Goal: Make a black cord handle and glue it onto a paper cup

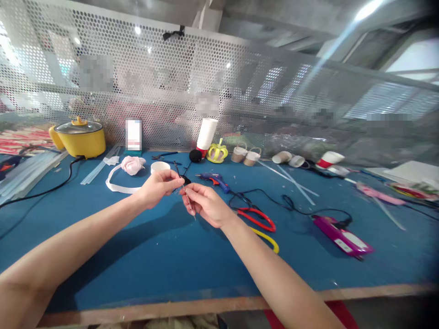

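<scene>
Above the blue table, my left hand (158,188) pinches a thin wire stem (187,197) near its upper part. Lower down, my right hand (208,204) holds the same stem between thumb and fingers. The stem leans, dark at its top end and silvery toward the bottom tip. Just behind the fingers lies a small black thing (186,179), partly hidden, whose kind I cannot make out. A white roll (160,167) sits behind my left hand, beside a pale pink ribbon (132,165). Right of it, a blue glue gun (214,179) rests beyond my right hand.
A yellow electric pot (84,139), a phone (133,135), stacked paper cups (207,130), a black ball (195,156) and a yellow crown-shaped piece (217,153) line the back. Red pipe-like loop (260,221), black cable and a purple power strip (343,237) lie at right. A perforated metal screen (164,82) stands behind.
</scene>
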A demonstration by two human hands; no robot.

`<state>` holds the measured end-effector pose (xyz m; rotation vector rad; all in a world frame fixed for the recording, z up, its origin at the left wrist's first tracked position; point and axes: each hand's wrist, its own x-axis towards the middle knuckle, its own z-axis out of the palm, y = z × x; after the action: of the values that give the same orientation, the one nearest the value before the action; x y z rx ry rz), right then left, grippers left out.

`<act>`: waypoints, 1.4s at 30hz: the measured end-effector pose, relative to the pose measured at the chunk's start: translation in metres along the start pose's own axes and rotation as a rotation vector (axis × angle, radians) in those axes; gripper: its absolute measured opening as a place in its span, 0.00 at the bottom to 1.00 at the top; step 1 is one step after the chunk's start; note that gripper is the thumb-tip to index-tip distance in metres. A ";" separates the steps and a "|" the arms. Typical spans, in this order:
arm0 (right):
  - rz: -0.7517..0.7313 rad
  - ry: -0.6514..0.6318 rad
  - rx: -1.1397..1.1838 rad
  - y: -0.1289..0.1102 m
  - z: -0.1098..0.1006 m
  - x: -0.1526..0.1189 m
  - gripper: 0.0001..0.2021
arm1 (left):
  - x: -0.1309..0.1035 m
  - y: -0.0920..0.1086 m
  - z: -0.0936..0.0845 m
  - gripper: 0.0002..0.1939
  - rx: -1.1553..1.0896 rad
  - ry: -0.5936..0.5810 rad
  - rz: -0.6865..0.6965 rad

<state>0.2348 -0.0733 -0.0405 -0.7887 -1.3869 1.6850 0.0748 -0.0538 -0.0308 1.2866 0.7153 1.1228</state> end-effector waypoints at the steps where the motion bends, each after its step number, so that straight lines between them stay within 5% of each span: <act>1: 0.003 -0.016 0.032 0.000 0.000 0.000 0.10 | 0.000 0.001 0.000 0.16 -0.003 -0.004 -0.002; 9: 0.049 -0.106 0.244 -0.001 0.004 -0.003 0.08 | -0.004 0.006 0.003 0.17 -0.068 -0.041 -0.011; 22: 0.019 -0.059 0.143 -0.001 0.005 -0.003 0.09 | -0.003 0.003 0.003 0.14 -0.012 -0.052 -0.008; 34: -0.269 0.256 -0.536 0.008 0.005 0.001 0.08 | -0.001 -0.008 0.005 0.14 0.079 0.108 -0.023; 39: -0.122 0.060 -0.251 0.002 0.004 -0.001 0.11 | -0.003 -0.003 0.004 0.15 -0.028 -0.025 -0.042; 42: -0.090 0.050 -0.130 0.001 0.004 -0.001 0.12 | -0.004 0.000 0.005 0.14 -0.079 -0.050 -0.049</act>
<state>0.2319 -0.0762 -0.0411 -0.8226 -1.4866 1.5093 0.0779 -0.0596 -0.0304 1.2198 0.6554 1.0660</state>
